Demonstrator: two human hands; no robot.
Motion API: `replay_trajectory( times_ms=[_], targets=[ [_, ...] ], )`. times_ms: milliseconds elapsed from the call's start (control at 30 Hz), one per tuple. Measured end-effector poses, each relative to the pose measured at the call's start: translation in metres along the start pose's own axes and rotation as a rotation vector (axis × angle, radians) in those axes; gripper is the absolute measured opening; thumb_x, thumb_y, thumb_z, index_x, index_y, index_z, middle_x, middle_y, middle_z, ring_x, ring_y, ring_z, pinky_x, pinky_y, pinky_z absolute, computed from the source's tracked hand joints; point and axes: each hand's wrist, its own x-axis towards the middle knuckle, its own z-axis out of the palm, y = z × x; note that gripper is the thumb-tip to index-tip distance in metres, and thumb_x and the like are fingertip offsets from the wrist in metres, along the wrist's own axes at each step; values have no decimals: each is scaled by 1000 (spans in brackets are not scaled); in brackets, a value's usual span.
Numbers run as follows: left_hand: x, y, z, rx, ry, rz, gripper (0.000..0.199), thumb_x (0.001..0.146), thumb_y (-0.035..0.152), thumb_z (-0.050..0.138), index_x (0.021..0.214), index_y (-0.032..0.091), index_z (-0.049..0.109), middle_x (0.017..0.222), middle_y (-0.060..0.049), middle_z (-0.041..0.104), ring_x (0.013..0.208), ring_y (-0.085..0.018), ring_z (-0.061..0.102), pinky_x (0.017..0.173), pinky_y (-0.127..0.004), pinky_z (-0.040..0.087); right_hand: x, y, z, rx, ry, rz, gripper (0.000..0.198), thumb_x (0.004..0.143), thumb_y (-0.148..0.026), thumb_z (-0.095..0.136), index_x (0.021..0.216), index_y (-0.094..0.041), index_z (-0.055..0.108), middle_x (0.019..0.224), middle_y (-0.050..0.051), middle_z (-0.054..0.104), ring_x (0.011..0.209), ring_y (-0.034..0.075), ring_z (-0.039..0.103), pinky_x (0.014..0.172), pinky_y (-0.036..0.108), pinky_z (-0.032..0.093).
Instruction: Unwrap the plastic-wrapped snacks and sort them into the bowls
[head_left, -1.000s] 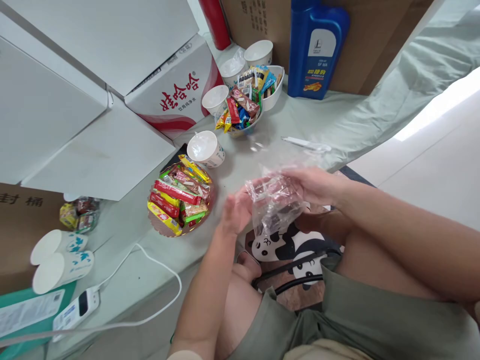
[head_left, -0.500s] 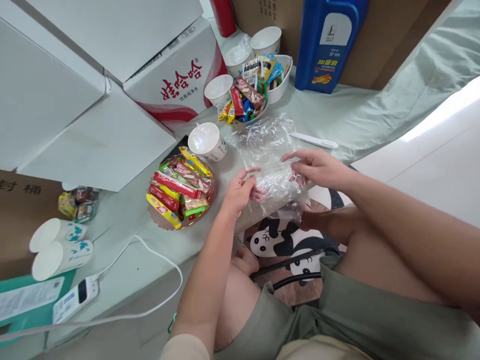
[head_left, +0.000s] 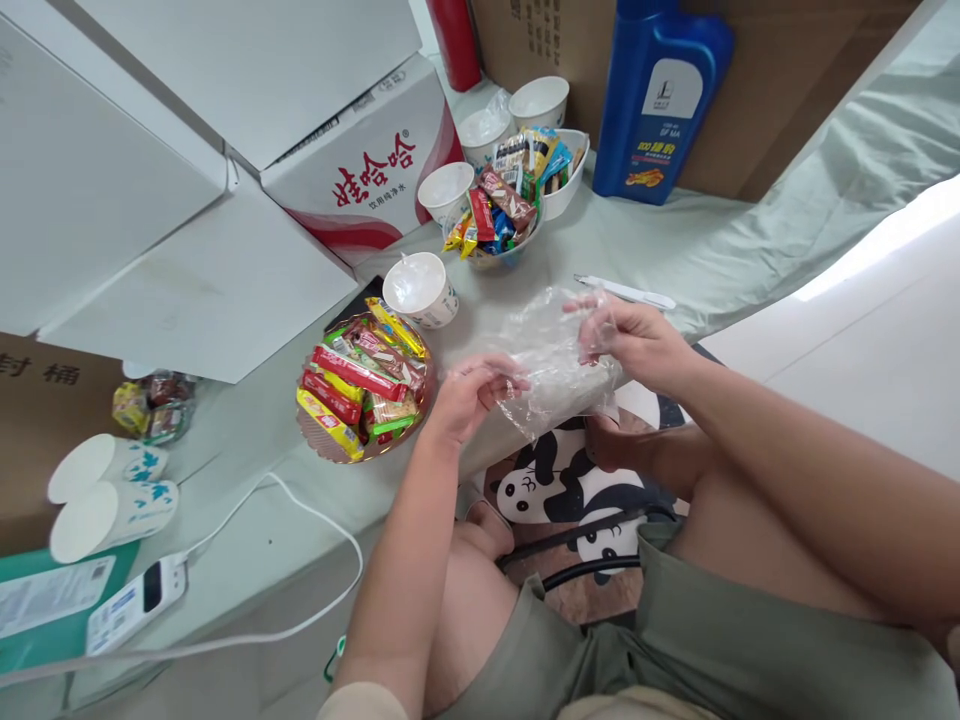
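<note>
A crumpled clear plastic bag (head_left: 551,350) hangs between my two hands over the table's front edge. My left hand (head_left: 476,393) grips its left side, fingers curled with thin film lying over them. At the bag's upper right, my right hand (head_left: 619,335) pinches the film, its fingertips seen partly through the plastic. Left of my left hand stands a round plate (head_left: 309,428) piled with wrapped snack bars (head_left: 360,372). Behind the bag is a paper cup (head_left: 421,290) with clear plastic inside. A white utility knife (head_left: 626,292) lies just beyond my right hand.
A bowl of wrapped snacks (head_left: 499,215), more paper cups (head_left: 540,100) and a blue jug (head_left: 652,110) stand at the back. White cartons (head_left: 367,180) fill the left rear. Two cups (head_left: 112,520), a white device (head_left: 139,605) and its cable (head_left: 330,510) lie at the left.
The bag has been lifted and bunched up off the tabletop. Both hands have risen slightly, the left shifting a little left, and their fingers have closed more on the film.
</note>
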Motion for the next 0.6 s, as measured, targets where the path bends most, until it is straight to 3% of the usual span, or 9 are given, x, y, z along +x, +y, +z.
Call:
replay_trajectory(
  times_ms=[67, 167, 267, 367, 467, 533, 600],
  targets=[
    [1, 0, -1, 36, 28, 46, 20, 66, 34, 78, 69, 15, 74, 77, -7, 76, 72, -19, 73, 69, -29, 58, 3, 2, 0, -19, 22, 22, 13, 71, -16, 61, 59, -20, 65, 115, 9, 64, 109, 25, 61, 70, 33, 53],
    [3, -2, -1, 140, 117, 107, 33, 73, 48, 73, 67, 15, 75, 80, -8, 76, 76, -17, 70, 71, -29, 57, 7, 5, -1, 11, 61, 140, 12, 62, -17, 56, 59, -19, 67, 126, 7, 62, 107, 25, 61, 75, 35, 53],
    [6, -6, -2, 305, 170, 188, 26, 70, 41, 78, 77, 16, 75, 83, -5, 73, 75, -14, 66, 69, -26, 54, 12, 8, 0, 129, 160, 258, 12, 63, -20, 55, 64, -19, 67, 131, 6, 59, 107, 24, 61, 79, 35, 54],
    [6, -9, -2, 397, 124, 279, 32, 64, 26, 82, 93, 18, 72, 108, -6, 68, 86, -15, 68, 67, -22, 53, 12, 9, 1, 145, 277, 283, 23, 73, -26, 64, 95, -26, 68, 129, 5, 60, 111, 23, 61, 86, 37, 55],
    [4, -9, 0, 415, 57, 359, 36, 65, 20, 79, 100, 21, 69, 125, -7, 58, 96, -16, 68, 63, -19, 50, 9, 7, 2, 80, 247, 322, 67, 73, -27, 76, 134, -36, 50, 125, 5, 63, 109, 23, 64, 88, 39, 55],
    [2, -7, 1, 388, 42, 418, 39, 67, 18, 79, 104, 24, 67, 126, -6, 57, 94, -13, 67, 62, -19, 49, 7, 4, 2, 74, 178, 371, 84, 71, -22, 78, 145, -35, 39, 109, 4, 68, 100, 23, 66, 85, 39, 55],
    [0, -6, 1, 288, 57, 437, 54, 66, 18, 81, 115, 30, 62, 125, -4, 58, 91, -12, 66, 66, -21, 51, 5, 1, 2, 97, 145, 379, 85, 72, -18, 76, 147, -31, 37, 91, 1, 67, 91, 21, 67, 81, 37, 55]
  ],
)
